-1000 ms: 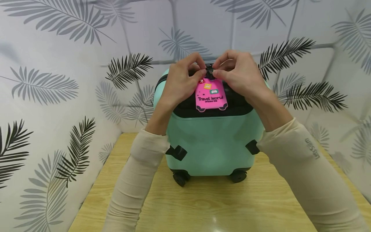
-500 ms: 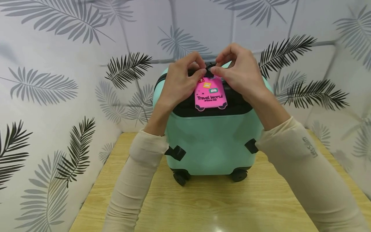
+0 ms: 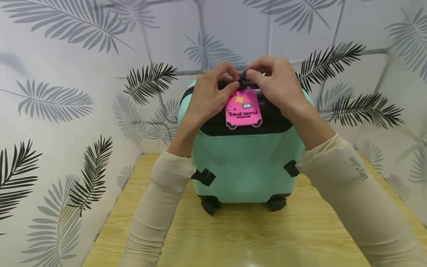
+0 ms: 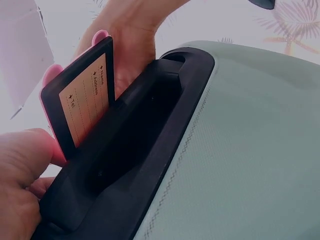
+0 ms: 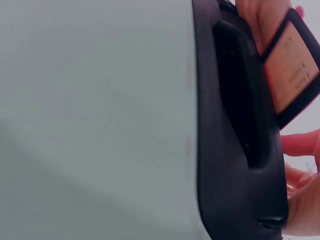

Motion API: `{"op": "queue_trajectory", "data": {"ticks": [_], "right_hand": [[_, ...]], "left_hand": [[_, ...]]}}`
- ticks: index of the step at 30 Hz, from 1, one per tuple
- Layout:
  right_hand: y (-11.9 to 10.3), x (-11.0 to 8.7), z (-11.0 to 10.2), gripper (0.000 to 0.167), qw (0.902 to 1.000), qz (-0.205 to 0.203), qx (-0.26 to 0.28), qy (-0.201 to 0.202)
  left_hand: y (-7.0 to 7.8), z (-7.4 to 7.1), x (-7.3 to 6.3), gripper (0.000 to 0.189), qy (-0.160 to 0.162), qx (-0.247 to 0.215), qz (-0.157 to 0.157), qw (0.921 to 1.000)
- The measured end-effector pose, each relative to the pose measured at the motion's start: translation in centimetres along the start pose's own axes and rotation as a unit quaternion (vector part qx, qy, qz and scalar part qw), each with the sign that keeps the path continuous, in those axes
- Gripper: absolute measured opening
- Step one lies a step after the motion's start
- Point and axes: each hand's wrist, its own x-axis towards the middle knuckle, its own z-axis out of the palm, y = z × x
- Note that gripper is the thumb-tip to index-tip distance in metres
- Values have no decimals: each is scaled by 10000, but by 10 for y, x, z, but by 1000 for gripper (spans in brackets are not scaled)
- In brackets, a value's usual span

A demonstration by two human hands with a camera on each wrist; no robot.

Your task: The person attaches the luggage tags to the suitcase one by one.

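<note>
A pink luggage tag (image 3: 243, 113) printed "Travel World" hangs in front of the black top handle of a mint-green suitcase (image 3: 245, 163). Its back, seen in the left wrist view, carries an orange card (image 4: 85, 100) with Name, Address and Tel lines. My left hand (image 3: 211, 94) pinches the black strap (image 3: 242, 82) just above the tag between thumb and fingers. From the other side, my right hand (image 3: 278, 83) pinches the upper part of this strap, thumb against forefinger. Fingers partly hide the strap's fastening.
The suitcase stands upright on its black wheels (image 3: 277, 203) on a wooden table (image 3: 233, 237). A leaf-patterned curtain (image 3: 100, 92) hangs close behind and along the left. Black straps (image 3: 205, 177) stick out from both suitcase sides near my sleeves.
My right thumb and forefinger have parted, shifted slightly up, and come together again higher on the strap. The left hand keeps its pinch, and the tag hangs nearly as before.
</note>
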Motion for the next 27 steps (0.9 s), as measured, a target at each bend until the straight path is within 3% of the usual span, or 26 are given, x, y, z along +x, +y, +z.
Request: {"op": "queue_trajectory", "data": {"ticks": [5,12,17,22,27], "right_hand": [[-2,11,-4,33,9990,178,88,-404],[-3,22,-3,27,9962,197,-33,-853],[-3,25,1,26,9973,49,-136,-724],[2,25,7,22,9982,-265,361,-387],[5,24,10,17,9945,-542,855,-252]], "left_hand": [[-3,1,1,4,7,-19,107,9999],[-4,1,1,5,0,-24,143,9999],[-5,0,-1,4,24,-4,156,9999],[-6,1,-1,4,7,-16,184,9998],[-4,-1,-1,7,57,-160,-7,9999]]}}
